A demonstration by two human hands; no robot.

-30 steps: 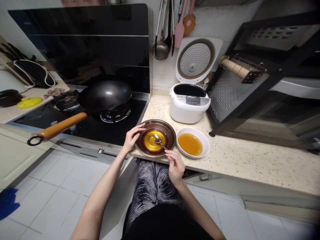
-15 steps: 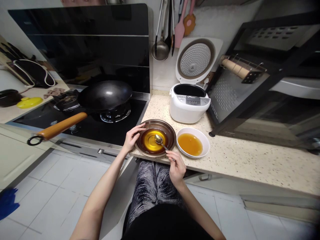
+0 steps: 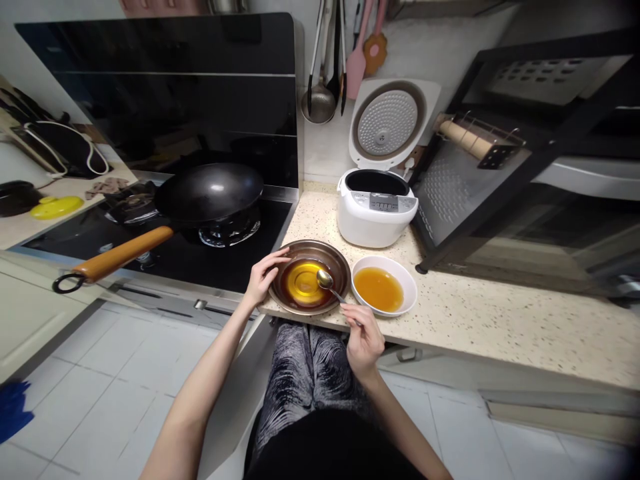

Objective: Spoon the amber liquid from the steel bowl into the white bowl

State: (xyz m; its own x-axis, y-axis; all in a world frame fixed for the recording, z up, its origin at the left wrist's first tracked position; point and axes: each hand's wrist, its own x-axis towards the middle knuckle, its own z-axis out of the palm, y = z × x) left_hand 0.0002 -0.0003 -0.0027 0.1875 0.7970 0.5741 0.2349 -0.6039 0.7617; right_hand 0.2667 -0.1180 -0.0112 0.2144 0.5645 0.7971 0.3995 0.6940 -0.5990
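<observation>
Spoon: the spoon (image 3: pixel 325 279) has been shifted rightward within the metal bowl (image 3: pixel 320 249) since the earlier frames, so that its head is now held nearer the side by the white bowl (image 3: pixel 410 288).
Right hand: the right hand (image 3: pixel 366 339) has been carried the same way, outward past the near edge of the bench (image 3: pixel 480 313).
Meaning: by judgement, the spoon work is still centred on the metal bowl; nothing is seen being passed across. Whether the head is dipped or held just above the liquid (image 3: pixel 303 280) cannot be told.
Right grip: closed; the spoon handle is pinched between thumb and fingers, with the other fingers curled in.
Left grip: the fingers and thumb of the left hand (image 3: pixel 260 277) are spread loosely and laid over the left rim of the metal bowl, not closed around it; no change is noticed there.
Bowls: both are set on the bench side by side, the metal one at the left near the front edge, the white one at the right with cloudy orange liquid (image 3: pixel 379 289) in it.
Rice cooker: the rice cooker (image 3: pixel 376 223) is placed behind them, lid raised.
</observation>
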